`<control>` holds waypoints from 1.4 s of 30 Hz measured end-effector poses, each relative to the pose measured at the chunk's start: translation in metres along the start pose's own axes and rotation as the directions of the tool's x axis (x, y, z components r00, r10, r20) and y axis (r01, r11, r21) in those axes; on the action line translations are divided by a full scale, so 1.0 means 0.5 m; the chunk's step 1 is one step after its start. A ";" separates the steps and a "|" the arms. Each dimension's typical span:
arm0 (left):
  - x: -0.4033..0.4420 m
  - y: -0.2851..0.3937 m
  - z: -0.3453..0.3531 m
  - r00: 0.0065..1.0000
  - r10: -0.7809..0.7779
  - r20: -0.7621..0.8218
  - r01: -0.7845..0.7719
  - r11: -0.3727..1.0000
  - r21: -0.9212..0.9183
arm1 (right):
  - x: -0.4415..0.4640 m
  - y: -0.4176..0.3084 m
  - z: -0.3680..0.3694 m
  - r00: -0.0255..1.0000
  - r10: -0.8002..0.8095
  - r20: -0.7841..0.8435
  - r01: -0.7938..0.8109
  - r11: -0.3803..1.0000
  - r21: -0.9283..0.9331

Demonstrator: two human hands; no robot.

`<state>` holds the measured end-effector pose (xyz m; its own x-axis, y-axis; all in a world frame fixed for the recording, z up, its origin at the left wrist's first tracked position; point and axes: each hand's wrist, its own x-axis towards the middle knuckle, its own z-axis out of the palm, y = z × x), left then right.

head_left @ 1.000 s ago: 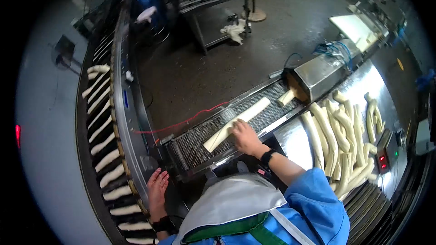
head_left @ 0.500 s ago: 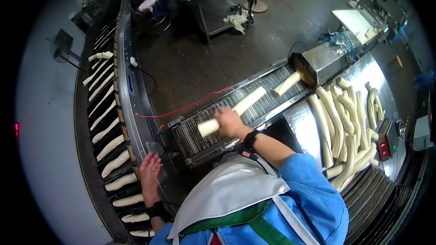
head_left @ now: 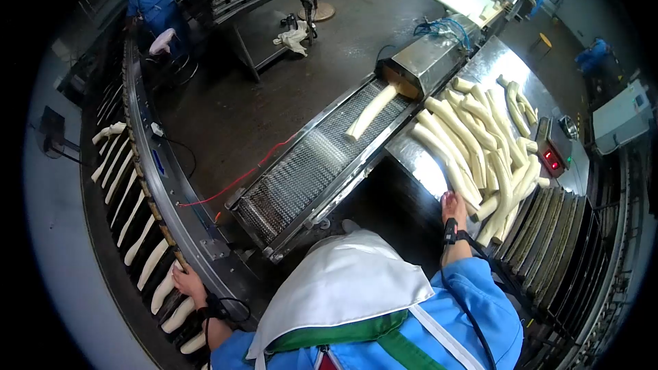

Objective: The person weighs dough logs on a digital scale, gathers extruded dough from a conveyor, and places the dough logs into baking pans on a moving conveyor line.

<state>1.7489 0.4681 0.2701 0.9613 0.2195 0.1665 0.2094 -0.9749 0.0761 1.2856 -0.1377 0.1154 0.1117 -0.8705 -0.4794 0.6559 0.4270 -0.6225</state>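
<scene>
Dough rolls point(head_left: 504, 188): smooth, matt to my eye
Tabletop point(head_left: 507, 58): glossy metal
Mesh belt point(head_left: 295, 178): rough metal, dull sheen
My right sleeve point(head_left: 480, 301): matt cloth
Floor point(head_left: 356, 34): faintly glossy

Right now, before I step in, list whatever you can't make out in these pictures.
All in the head view:
Left hand: whether it holds or only touches the dough strip; fingertips too small and dark.
Right hand: whether it grips the nearest dough roll; contact too small to judge.
Metal housing: its walls hide whatever lies inside.
Red display: digits too small and glaring to read.
</scene>
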 end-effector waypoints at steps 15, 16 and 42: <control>-0.031 -0.043 0.006 0.972 0.206 0.111 -0.198 0.977 -0.077 | 0.029 -0.049 0.014 0.966 0.199 0.167 -0.104 0.885 -0.454; -0.036 -0.039 0.003 0.973 0.201 0.109 -0.193 0.978 -0.078 | -0.021 -0.048 0.070 0.990 0.068 0.128 0.028 0.776 -0.630; -0.060 0.134 -0.007 0.947 0.303 -0.107 -0.318 0.933 -0.170 | -0.078 -0.115 0.147 0.797 -0.296 0.526 0.292 -0.575 -0.765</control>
<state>1.7334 0.3964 0.2737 0.9546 -0.0839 0.2859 -0.1410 -0.9725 0.1855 1.2985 -0.1464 0.2152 0.2881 -0.9491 0.1274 -0.9151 -0.3120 -0.2554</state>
